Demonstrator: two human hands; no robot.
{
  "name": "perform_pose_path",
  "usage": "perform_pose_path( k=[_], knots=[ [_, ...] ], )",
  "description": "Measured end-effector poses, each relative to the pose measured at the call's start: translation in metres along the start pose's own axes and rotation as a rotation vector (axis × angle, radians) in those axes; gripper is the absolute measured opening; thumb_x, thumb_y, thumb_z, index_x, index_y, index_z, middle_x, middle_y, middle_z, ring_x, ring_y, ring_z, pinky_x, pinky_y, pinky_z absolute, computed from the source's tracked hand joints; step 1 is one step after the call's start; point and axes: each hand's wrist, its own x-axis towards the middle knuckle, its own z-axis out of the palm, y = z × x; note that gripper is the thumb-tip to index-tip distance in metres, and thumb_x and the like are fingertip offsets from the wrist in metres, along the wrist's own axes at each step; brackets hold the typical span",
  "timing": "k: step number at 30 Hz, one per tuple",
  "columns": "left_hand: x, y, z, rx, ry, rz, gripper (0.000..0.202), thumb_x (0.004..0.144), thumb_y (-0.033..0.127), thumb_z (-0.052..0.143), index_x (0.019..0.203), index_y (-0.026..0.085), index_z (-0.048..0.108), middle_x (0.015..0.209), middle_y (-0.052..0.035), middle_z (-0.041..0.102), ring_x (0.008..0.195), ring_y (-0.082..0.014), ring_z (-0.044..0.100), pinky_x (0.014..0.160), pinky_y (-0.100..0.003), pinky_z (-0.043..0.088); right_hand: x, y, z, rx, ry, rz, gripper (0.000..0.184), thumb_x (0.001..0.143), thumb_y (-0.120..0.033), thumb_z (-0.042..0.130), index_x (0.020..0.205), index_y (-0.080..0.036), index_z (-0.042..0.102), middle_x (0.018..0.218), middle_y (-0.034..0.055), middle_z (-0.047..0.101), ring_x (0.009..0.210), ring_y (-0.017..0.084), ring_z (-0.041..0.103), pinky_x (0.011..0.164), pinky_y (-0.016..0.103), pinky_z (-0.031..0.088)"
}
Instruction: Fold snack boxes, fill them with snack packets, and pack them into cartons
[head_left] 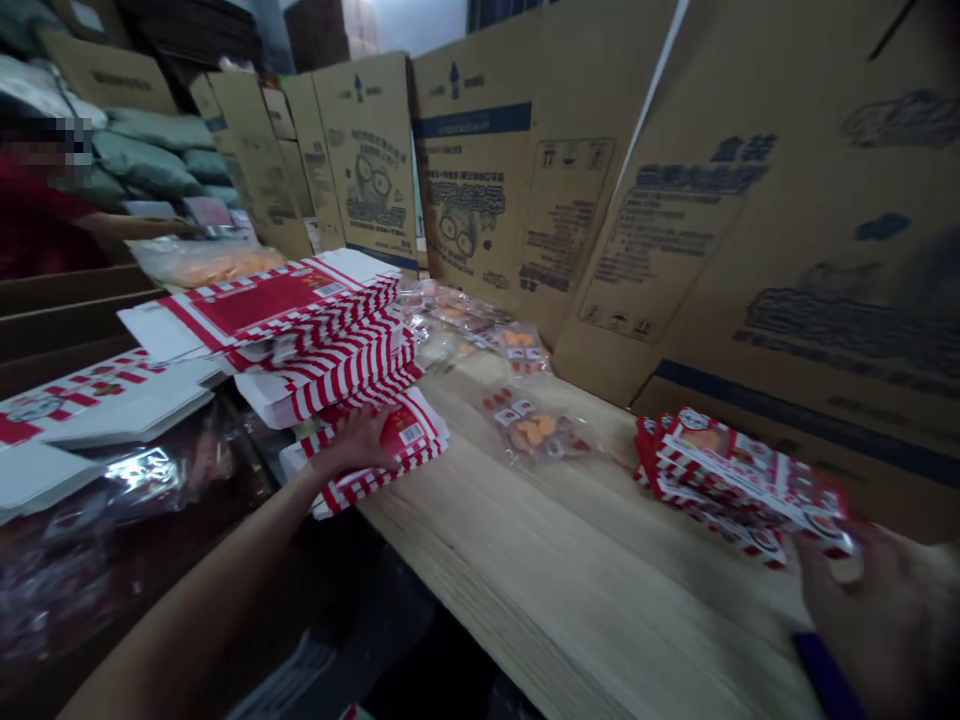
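Right hand (pixel 874 625) gripping packets (pixel 750 480), left (pixel 352 445) on cartons (pixel 412 435)

The right hand (pixel 874 625) runs off the picture's lower right edge.

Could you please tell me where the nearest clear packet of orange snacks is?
In the head view, the packet lies on the wooden tabletop, between the striped cartons under the left hand and the fanned cartons by the right hand.
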Motion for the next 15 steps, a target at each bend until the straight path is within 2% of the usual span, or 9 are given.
perform_pose_path(
  k=[2,3,5,7,10,12,15],
  knots=[
    [-0.010,0.009,-0.014,-0.004,0.083,0.007,0.111,0.059,0.053,0.073,0.149,0.012,0.023,0.144,-0.0281,0.038,0.131,-0.0485,0.035,0.103,-0.060,0.028,-0.034,-0.028,0.013,0.011,0.007,-0.105,0.044,0.065,-0.064,0.069,0.098,-0.036,0.068,0.131,0.0179,0.054,0.131,0.040,0.041,0.103,0.061,0.027],
    [-0.017,0.017,-0.022,-0.019,0.129,0.037,0.110,0.061,0.052,0.073,0.149,0.011,0.021,0.142,-0.0273,0.041,0.129,-0.0471,0.038,0.103,-0.058,0.029,-0.052,-0.045,0.022,0.062,-0.071,-0.093,0.038,0.067,-0.062,0.069,0.096,-0.036,0.068,0.127,0.0142,0.058,0.126,0.039,0.045,0.104,0.061,0.030],
    [-0.038,0.040,-0.034,-0.087,0.221,0.142,0.108,0.062,0.049,0.073,0.148,0.012,0.020,0.137,-0.0236,0.048,0.125,-0.0427,0.045,0.102,-0.053,0.034,-0.086,-0.082,0.043,0.171,-0.266,0.032,0.037,0.062,-0.059,0.074,0.087,-0.033,0.069,0.108,0.0118,0.067,0.110,0.039,0.057,0.100,0.062,0.036],
    [-0.065,0.070,-0.038,-0.187,0.289,0.264,0.106,0.062,0.047,0.075,0.147,0.014,0.021,0.135,-0.0204,0.051,0.122,-0.0392,0.049,0.100,-0.050,0.038,-0.120,-0.119,0.065,0.381,-0.530,0.200,0.043,0.062,-0.053,0.079,0.097,-0.029,0.069,0.107,0.0108,0.070,0.106,0.036,0.061,0.100,0.059,0.041],
    [-0.108,0.115,-0.025,-0.316,0.321,0.413,0.105,0.062,0.044,0.077,0.147,0.016,0.022,0.136,-0.0186,0.051,0.122,-0.0369,0.051,0.098,-0.049,0.042,-0.166,-0.166,0.092,0.843,-0.806,0.343,0.069,0.062,-0.046,0.083,0.123,-0.028,0.056,0.123,0.0109,0.065,0.114,0.030,0.061,0.098,0.050,0.047],
    [-0.132,0.137,-0.009,-0.356,0.338,0.491,0.102,0.064,0.044,0.077,0.146,0.017,0.023,0.137,-0.0185,0.050,0.124,-0.0369,0.049,0.100,-0.050,0.042,-0.188,-0.185,0.100,1.026,-0.837,0.404,0.065,0.064,-0.045,0.083,0.120,-0.026,0.056,0.120,0.0096,0.068,0.110,0.028,0.064,0.094,0.045,0.051],
    [-0.155,0.156,0.012,-0.400,0.334,0.520,0.105,0.060,0.040,0.079,0.146,0.016,0.023,0.139,-0.0200,0.047,0.128,-0.0389,0.045,0.103,-0.054,0.038,-0.208,-0.192,0.092,1.090,-0.763,0.485,0.046,0.070,-0.039,0.080,0.109,-0.023,0.062,0.111,0.0069,0.072,0.102,0.025,0.068,0.092,0.040,0.053]
  ],
)
